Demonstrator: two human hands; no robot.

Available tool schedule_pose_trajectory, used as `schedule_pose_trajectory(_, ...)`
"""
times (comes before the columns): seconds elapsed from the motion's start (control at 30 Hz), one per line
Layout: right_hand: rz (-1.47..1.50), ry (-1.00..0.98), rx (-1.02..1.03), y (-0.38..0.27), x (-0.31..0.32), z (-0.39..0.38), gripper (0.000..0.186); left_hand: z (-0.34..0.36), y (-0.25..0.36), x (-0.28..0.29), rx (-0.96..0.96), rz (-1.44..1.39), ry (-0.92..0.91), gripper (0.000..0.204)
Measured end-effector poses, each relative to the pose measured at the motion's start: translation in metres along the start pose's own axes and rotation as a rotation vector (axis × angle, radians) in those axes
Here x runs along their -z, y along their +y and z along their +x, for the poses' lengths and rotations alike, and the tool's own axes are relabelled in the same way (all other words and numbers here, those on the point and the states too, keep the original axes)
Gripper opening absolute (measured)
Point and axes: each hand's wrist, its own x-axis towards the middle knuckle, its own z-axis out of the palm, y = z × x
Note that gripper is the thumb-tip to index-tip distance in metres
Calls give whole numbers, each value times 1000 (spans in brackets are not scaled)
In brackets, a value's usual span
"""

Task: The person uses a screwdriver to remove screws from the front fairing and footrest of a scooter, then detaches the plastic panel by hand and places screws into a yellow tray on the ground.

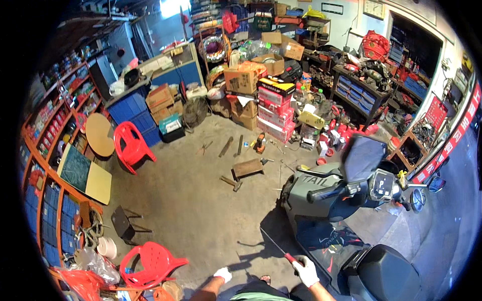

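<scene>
My right hand, in a white glove, is closed around the red handle of a long screwdriver. Its thin shaft points forward and left, over the floor beside the scooter. The grey and black scooter stands at my right, its dark seat nearest me and its handlebar screen lit. Lower and to the left hangs my left hand, also white-gloved, with its fingers curled in and nothing visible in them. No object touches the left hand.
On the floor ahead lie a hammer, a small wooden stool, an orange cordless drill and several loose tools. Red plastic chairs and a black stool stand left. Stacked boxes and a workbench line the back.
</scene>
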Motion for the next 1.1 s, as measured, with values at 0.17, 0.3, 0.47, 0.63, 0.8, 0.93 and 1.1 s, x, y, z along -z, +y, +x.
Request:
schedule_pose_trajectory(0.17,-162,-118,37,-59,-33,21,35,16,-20,32,93,-160,26,51)
schedule_pose_trajectory(0.3,-233,-84,-73,-35,-43,60,33,36,18,71,47,-336,-2,55)
schedule_pose_trajectory(0.47,132,-51,-209,-42,-80,140,26,125,12,70,-189,-497,80,39)
schedule_pose_trajectory(0.63,79,184,-134,-115,-122,243,21,212,-20,147,-103,-344,-36,37)
schedule_pose_trajectory(0.8,91,187,-132,-202,-111,288,36,326,-21,288,-483,168,182,30)
schedule_pose_trajectory(0.93,107,442,-195,-225,-99,311,35,401,45,399,-186,-209,34,28)
schedule_pose_trajectory(1.1,398,730,-331,-220,-116,363,29,491,129,495,-453,55,9,34)
